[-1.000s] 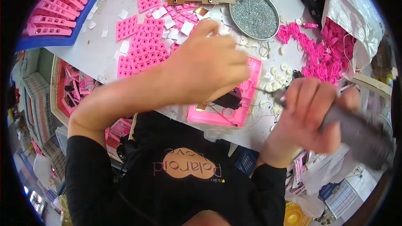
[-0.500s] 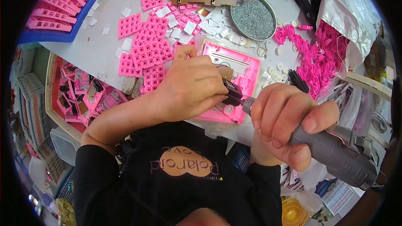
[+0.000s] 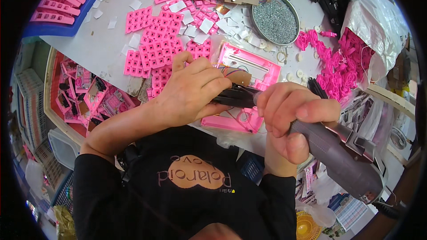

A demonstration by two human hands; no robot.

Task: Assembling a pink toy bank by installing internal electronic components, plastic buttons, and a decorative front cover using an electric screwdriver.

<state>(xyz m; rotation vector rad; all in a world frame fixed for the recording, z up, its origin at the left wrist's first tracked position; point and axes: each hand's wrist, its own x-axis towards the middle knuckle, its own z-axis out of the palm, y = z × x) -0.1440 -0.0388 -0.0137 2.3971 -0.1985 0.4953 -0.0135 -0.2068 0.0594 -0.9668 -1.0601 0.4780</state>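
My left hand (image 3: 191,89) has its fingers closed around a long black plastic part (image 3: 238,98), held above a pink plastic housing (image 3: 262,72). A grey electric screwdriver (image 3: 342,160) is gripped in my right hand (image 3: 296,118), its tip pointing left at the black part. Whether the tip touches a screw is hard to see. Under the black part, a small brown circuit board (image 3: 240,77) with thin coloured wires shows in the housing. Fingers hide the left end of the black part.
Pink keypad pieces (image 3: 158,53) and white paper squares lie left of the housing. A round tin of small screws (image 3: 275,20) stands behind it. A white bag (image 3: 371,22) spills pink parts on the right. A blue tray (image 3: 75,22) and a box of pink assemblies (image 3: 93,93) are left.
My right hand and the screwdriver have shifted left and slightly up. The black part now shows more of its length between my hands. The whole view has moved slightly.
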